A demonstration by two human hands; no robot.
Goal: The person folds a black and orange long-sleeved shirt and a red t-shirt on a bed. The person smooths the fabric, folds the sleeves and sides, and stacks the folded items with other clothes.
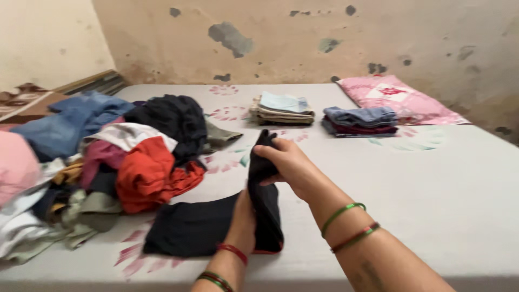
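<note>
Right hand [286, 162] pinches black garment [211, 227] fold, lifted; left hand [243, 213] grips lower edge.

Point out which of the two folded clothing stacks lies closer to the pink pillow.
The blue-and-maroon stack: it sits right beside the pink pillow. The beige stack, topped by a light-blue piece, lies farther left, nearer the unfolded pile.

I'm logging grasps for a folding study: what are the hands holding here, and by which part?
Both hold a black garment. The right hand pinches its raised upper edge; the left hand presses against the hanging fold lower down, its fingers hidden.
</note>
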